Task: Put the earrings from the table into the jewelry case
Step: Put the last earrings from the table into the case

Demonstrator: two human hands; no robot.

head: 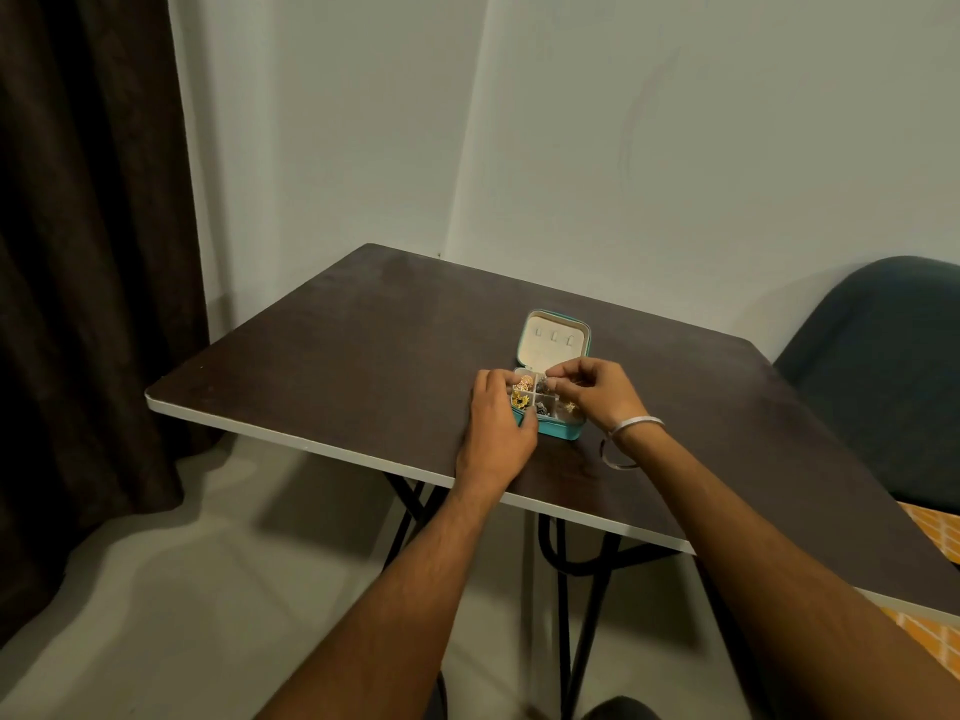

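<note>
A small teal jewelry case (561, 432) stands open on the dark table (337, 356), its cream lid (556, 341) tilted back. Its divided compartments hold several gold and dark earrings (521, 398). My left hand (498, 423) wraps the case's left side, thumb at the front corner. My right hand (597, 389) hovers over the upper right compartment with fingertips pinched together; a small dark piece seems to sit between them, too small to identify. A silver bangle circles my right wrist.
The table's pale front edge (311, 446) runs diagonally below my hands. A dark green chair (883, 366) stands at the right, a dark curtain (88, 252) at the left. Black table legs (576, 589) show underneath.
</note>
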